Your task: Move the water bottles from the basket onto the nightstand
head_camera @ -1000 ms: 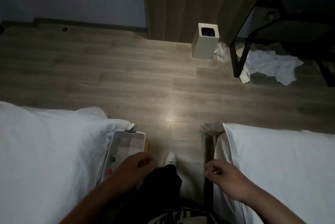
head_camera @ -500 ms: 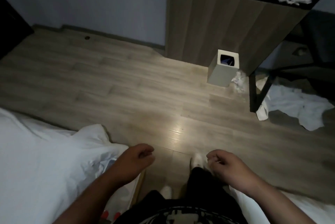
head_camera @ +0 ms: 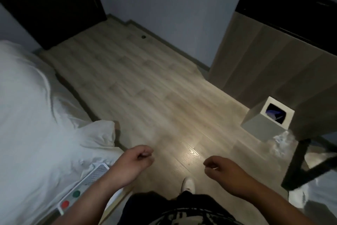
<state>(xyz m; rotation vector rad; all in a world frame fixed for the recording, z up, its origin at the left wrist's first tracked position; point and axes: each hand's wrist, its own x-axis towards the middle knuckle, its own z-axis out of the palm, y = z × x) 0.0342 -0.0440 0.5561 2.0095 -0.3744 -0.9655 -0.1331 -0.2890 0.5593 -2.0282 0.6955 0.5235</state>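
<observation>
A white plastic basket lies on the bed edge at the lower left, partly behind my left forearm. Inside it I see a green bottle cap and a red bottle cap; the bottles themselves are hard to make out. My left hand hovers over the floor just right of the basket, fingers curled shut, holding nothing. My right hand is further right, also curled shut and empty. No nightstand is in view.
A white duvet covers the bed on the left. A square waste bin stands by a wooden cabinet at right. Black chair legs and white cloth lie at the far right. A dark door is at the back left.
The view has swung left and up: the bin and cabinet slid right, the dark door appeared, and the right-hand bed left the frame. Both hands stayed curled and empty.
</observation>
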